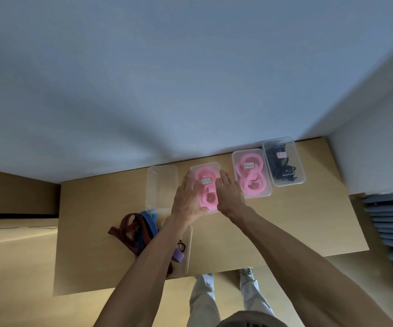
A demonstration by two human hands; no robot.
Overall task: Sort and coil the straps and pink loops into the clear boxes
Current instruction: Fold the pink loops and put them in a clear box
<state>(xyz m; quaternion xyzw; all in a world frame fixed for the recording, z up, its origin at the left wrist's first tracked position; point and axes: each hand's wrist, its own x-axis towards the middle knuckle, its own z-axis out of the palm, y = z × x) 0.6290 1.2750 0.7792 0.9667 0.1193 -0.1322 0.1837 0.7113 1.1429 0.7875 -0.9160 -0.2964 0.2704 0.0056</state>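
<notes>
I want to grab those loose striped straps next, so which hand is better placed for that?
The left hand, probably. The striped straps lie on the table's left side, beside the left forearm, while the right hand rests on the far side of the pink-loop box.

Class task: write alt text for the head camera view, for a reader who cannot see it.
Both hands, left and right, press flat on either side of a clear box of pink loops on a wooden table. Striped straps lie loose nearby.
</notes>
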